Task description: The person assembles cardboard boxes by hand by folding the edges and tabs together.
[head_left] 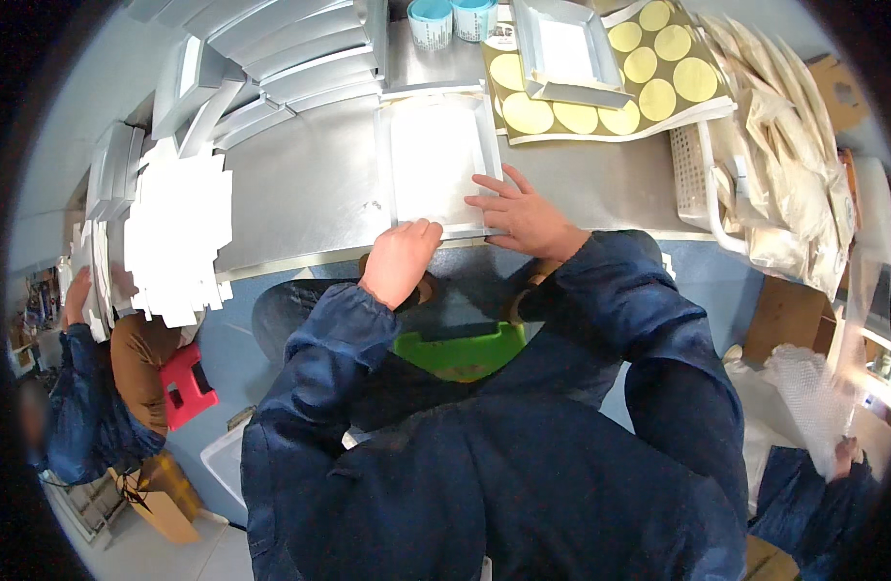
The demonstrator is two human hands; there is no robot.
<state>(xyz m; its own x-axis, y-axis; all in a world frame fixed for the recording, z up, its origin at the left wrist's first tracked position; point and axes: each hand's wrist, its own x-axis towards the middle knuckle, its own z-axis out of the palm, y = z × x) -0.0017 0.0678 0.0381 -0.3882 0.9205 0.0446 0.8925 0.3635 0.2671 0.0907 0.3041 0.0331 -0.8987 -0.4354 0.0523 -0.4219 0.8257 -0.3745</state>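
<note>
A shallow white box [436, 155] with raised grey-white sides lies on the metal table in front of me. Its inside is bright and washed out. My left hand [403, 259] is at its near edge, with curled fingers pinching the front wall; the thumb is mostly hidden. Over the near right corner rests my right hand [528, 215], fingers stretched and spread across the right wall and onto the inside. It grips nothing.
Grey boxes [290, 53] stand stacked at the back left, beside flat white cardboard blanks [179, 228]. Another box [566, 48] sits on a sheet of round yellow stickers [695, 79]. Blue sticker rolls [431, 24] and a white basket [692, 174] flank them. Co-workers sit at both sides.
</note>
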